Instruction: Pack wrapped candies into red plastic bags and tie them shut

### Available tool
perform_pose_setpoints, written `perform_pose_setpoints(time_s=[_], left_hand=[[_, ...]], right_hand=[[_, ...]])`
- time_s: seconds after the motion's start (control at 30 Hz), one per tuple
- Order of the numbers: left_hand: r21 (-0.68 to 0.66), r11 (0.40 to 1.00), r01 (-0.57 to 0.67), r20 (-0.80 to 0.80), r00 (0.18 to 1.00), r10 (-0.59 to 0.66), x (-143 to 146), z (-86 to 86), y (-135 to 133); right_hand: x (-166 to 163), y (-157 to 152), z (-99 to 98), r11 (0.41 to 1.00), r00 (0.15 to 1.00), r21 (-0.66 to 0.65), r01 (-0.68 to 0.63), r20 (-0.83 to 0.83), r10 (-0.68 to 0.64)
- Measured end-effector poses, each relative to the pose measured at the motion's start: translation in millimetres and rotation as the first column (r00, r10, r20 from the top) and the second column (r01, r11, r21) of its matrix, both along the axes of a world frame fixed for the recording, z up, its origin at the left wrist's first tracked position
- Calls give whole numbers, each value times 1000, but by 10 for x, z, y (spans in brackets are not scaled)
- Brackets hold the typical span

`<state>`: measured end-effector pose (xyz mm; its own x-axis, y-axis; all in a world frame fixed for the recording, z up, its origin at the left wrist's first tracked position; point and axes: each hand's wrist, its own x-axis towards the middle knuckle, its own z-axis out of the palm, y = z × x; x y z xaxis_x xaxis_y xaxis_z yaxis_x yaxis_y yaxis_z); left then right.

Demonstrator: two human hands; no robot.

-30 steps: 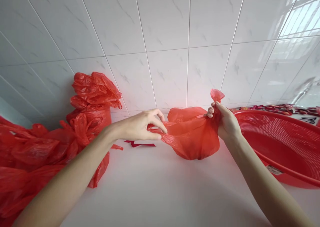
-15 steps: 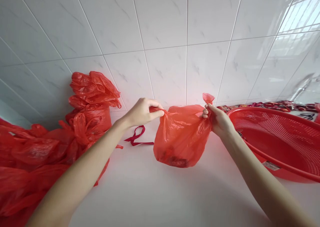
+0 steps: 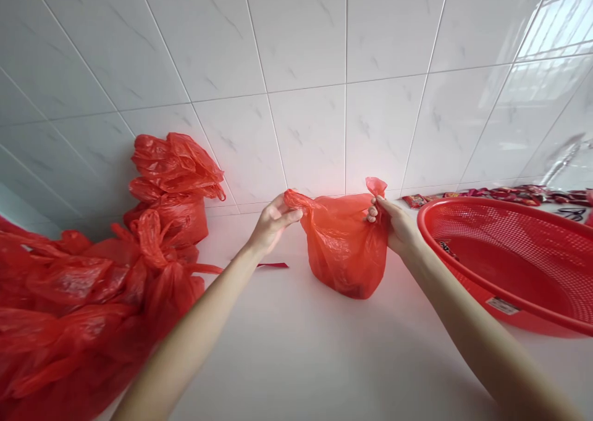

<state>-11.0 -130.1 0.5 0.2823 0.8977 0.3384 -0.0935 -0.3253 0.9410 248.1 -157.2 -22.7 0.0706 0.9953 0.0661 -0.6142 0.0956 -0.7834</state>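
Note:
A red plastic bag [image 3: 345, 251] stands on the white table in front of me, stretched between my two hands. My left hand [image 3: 273, 223] pinches its left handle between thumb and fingers. On the other side my right hand [image 3: 398, 223] is closed round the right handle, whose loose end sticks up above the fist. What lies inside the bag shows only as a faint dark shape. A dark red ribbon [image 3: 274, 265] lies on the table, partly hidden behind my left forearm.
Filled red bags [image 3: 88, 279] are heaped at the left, with more bags [image 3: 173, 168] stacked against the tiled wall [image 3: 306, 131]. At the right stands a red perforated basket [image 3: 504, 310]. Small red packets [image 3: 523, 195] line the wall behind it, near black-handled scissors [image 3: 572, 213].
My left hand has turned palm-up and now has the left handle lifted and gathered. The bag's bottom has shifted slightly right, and my right hand has moved a little left.

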Motion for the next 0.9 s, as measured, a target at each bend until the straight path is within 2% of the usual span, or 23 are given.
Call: perform_pose_setpoints(time_s=[0.07, 0.13, 0.23, 0.33, 0.47, 0.57, 0.63, 0.77, 0.9], left_hand=[[-18, 1000, 21, -13, 1000, -22, 30, -130, 11], [20, 1000, -5, -40, 999, 6, 60, -191, 20], [161, 985, -65, -58, 995, 75, 80, -155, 41], [228, 973, -44, -85, 994, 65, 54, -42, 56], [136, 988, 67, -61, 996, -59, -11, 124, -6], [82, 980, 181, -88, 981, -173, -34, 253, -117], [49, 976, 214, -92, 974, -209, -12, 323, -190], [16, 987, 161, -43, 986, -160, 156, 367, -239], [31, 991, 127, -40, 991, -125, 378, 281, -176]], right_hand=[[-7, -26, 21, 1000, 1000, 18, 9, 2, -9], [-8, -53, 48, 999, 1000, 36, 6, 10, -7], [3, -86, 95, 999, 1000, 41, 10, 22, -11], [5, -108, 141, 999, 999, 31, 18, 34, -19], [-11, -140, 190, 1000, 997, 29, 11, 74, -13], [-17, -177, 226, 1000, 995, 29, 10, 98, -12], [-18, -203, 246, 999, 994, 39, -11, 112, 7], [-44, -236, 239, 993, 974, 86, -85, 219, 64], [-108, -247, 170, 982, 901, 146, -120, 432, 46]])
